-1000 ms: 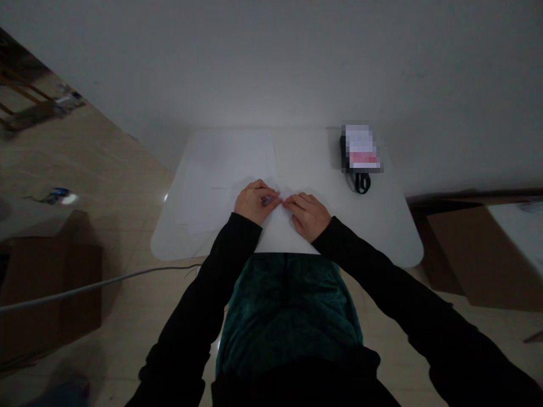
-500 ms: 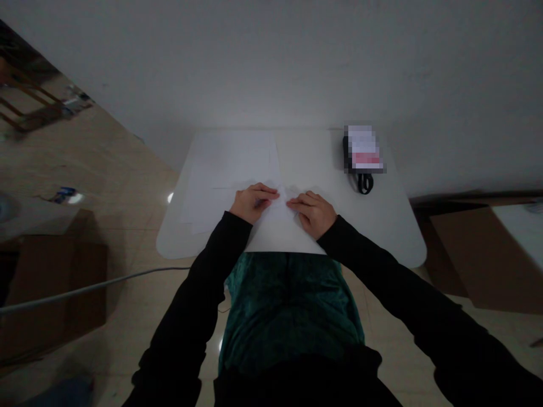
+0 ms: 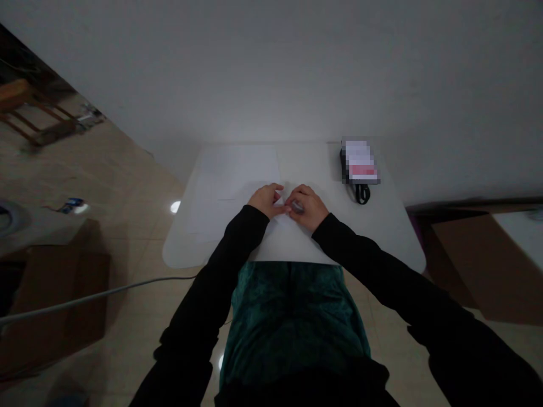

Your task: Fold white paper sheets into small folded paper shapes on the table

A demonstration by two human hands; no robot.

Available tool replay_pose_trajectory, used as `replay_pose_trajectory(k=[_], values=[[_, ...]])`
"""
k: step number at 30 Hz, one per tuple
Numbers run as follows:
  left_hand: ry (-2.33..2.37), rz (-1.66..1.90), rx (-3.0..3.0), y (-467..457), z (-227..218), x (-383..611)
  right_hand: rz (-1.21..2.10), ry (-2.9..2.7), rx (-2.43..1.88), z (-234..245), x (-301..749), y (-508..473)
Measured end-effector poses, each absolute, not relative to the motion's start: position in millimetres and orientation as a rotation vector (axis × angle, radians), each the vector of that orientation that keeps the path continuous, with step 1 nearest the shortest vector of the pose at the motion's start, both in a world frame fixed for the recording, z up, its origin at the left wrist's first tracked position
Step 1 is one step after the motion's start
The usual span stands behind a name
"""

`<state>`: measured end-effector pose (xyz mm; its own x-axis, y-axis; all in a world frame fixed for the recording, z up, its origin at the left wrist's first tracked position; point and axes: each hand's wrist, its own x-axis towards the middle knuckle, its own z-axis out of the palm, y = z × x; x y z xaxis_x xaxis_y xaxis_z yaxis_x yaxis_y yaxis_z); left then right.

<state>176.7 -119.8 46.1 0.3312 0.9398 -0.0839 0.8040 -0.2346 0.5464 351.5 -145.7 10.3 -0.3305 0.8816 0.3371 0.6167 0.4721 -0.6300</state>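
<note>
A black strapped device lay at the counter's two o'clock; a grey cable crossed the floor at eight o'clock.

White table carries paper sheets, black device.

I wear a black long-sleeved top. My left sleeve fills the lower left of the frame and my right sleeve the lower right, both plain, dark and softly creased, with folds bunching near the elbows. Each cuff ends snug at the wrist, leaving my left hand and right hand bare at the centre. Over my lap, at lower centre, lies deep green fabric with a velvety, mottled sheen. The black hem of my top crosses the bottom edge
</note>
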Motion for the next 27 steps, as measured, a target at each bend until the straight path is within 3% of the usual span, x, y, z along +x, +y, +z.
replay_pose_trajectory(k=[7, 16, 27], values=[[1.687, 0.256, 2.154, -131.2, 49.1, 169.5, 0.607, -1.963, -1.271, 6.2, 359.8, -137.5], [1.195, 1.161, 1.820, -92.0, 49.6, 176.1, 1.183, -1.455, -1.124, 27.6, 367.9, -108.1], [1.021, 1.213, 1.550, -57.4, 28.5, 171.8, 0.989, -1.154, -1.214, 18.5, 365.3, -100.4]])
